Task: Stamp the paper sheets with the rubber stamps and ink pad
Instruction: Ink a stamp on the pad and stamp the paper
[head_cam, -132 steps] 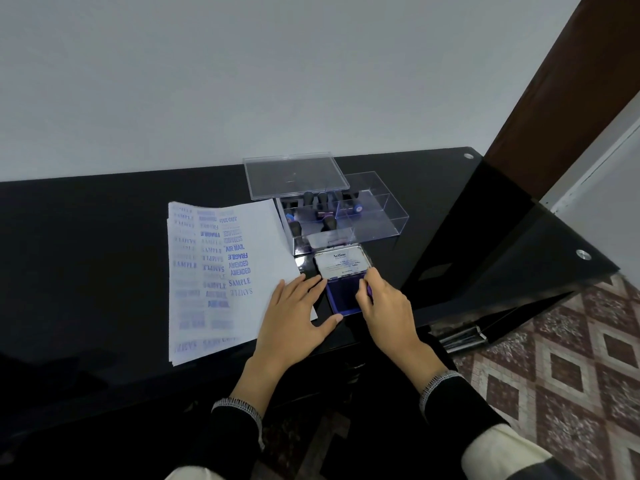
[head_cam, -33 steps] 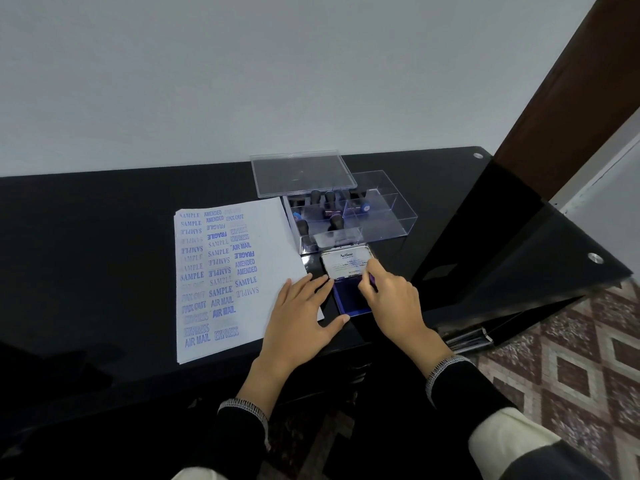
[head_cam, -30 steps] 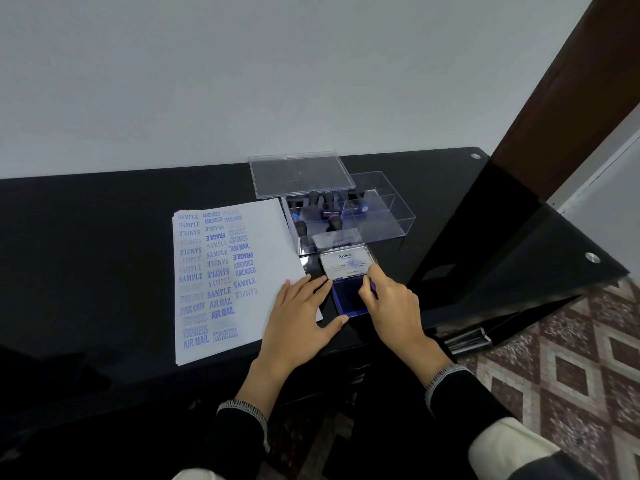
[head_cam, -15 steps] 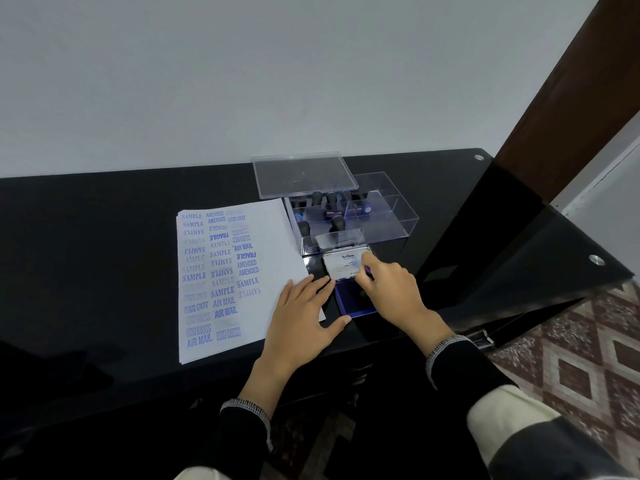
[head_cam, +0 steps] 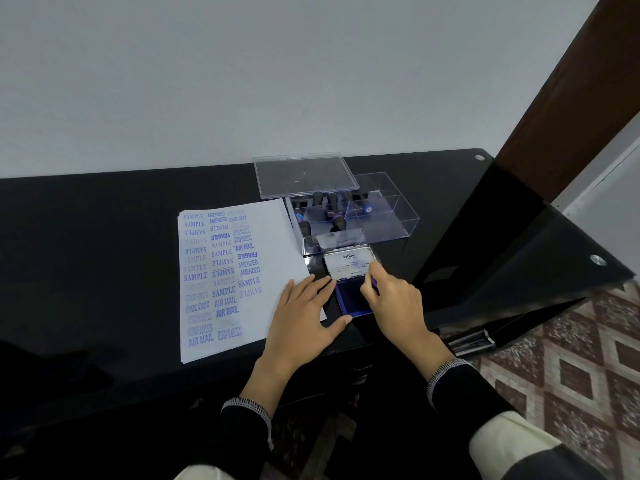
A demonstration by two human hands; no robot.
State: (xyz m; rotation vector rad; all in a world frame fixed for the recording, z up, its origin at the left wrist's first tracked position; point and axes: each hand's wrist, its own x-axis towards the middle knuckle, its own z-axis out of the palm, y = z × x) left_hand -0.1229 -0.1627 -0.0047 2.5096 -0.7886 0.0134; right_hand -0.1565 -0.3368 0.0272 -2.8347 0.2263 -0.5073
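At the surface's (head_cam: 104, 237) edge, my left hand (head_cam: 304, 313) lies spread, steadying the ink pad (head_cam: 351, 299). My right hand (head_cam: 394, 303) pinches a small stamp; I should press evenly, then lift straight.

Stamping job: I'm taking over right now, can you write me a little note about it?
Left hand: flat and open, resting on the paper sheets beside the ink pad.
Right hand: fingers on the ink pad's raised lid; whether it pinches the lid is unclear.
Rubber stamps: in the clear box behind the pad; none in hand.
Done: top sheet's left part is full of blue prints.
Left: pick a stamp, ink it, fill the blank right part.
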